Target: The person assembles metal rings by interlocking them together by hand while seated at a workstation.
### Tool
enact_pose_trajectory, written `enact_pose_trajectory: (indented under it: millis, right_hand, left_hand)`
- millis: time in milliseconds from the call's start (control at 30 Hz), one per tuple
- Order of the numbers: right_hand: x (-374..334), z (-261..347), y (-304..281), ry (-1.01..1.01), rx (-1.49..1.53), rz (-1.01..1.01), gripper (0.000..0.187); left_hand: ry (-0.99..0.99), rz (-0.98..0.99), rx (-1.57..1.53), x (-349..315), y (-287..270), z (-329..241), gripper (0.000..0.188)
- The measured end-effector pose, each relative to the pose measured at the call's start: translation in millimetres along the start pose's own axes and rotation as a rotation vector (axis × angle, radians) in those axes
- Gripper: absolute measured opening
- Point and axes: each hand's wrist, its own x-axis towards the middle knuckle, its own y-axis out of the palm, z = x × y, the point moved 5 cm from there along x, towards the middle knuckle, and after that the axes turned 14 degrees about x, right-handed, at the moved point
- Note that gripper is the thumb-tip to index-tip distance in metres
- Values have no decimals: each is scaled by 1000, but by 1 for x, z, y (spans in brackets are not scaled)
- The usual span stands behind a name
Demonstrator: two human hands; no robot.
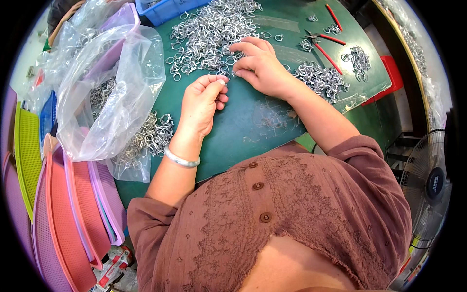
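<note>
Several perforated plastic baskets (78, 209) are stood on edge at the far left, packed close together in purple, yellow-green, pink and lilac. Beside them, a clear plastic bag (141, 63) is left gaping, and grey metal rings (102, 92) can be made out inside it. By its lower right edge, a loose heap (154, 134) of similar rings is partly covered by clear film and set on the green tabletop (233, 136). At the upper edge of view, a blue bin (170, 13) is shown only in part, so its contents are mostly cut off. A silver-coloured bangle (182, 158) is worn on the left wrist. The left hand (200, 101) is held just below the main pile (214, 36); its grip is closed, thumb pressed to curled forefinger, but whether a ring is pinched there cannot be told. The main pile is made up of small, shiny, silver-grey loops, tangled thickly, with strays scattered at its fringe. The right hand (262, 65) is placed at the pile's near right edge with its fingers bent; whether anything is gripped by it cannot be told. Farther right, a smaller heap (321, 80) is partly hidden by the forearm. Above it, red-handled pliers (328, 58) are laid with handles spread, rings lying near their metal head. Another bunch (359, 63) is gathered near the tabletop's right edge, and beyond it a fan (434, 183) is seen.
</note>
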Motion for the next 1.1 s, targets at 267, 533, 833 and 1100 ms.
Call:
enact_pose_trajectory:
  millis: [267, 533, 833, 1100]
  right_hand:
    - [2, -4, -7, 111, 541, -110, 9]
    - [2, 7, -6, -8, 524, -104, 9]
    - [3, 32, -13, -234, 184, -194, 15]
    - [2, 15, -18, -117, 442, -287, 16]
  left_hand:
    - [44, 12, -74, -3, 4, -3, 11]
    - [103, -3, -110, -3, 4, -4, 10]
    - [139, -106, 20, -5, 4, -7, 11]
    - [127, -39, -64, 0, 3, -3, 16]
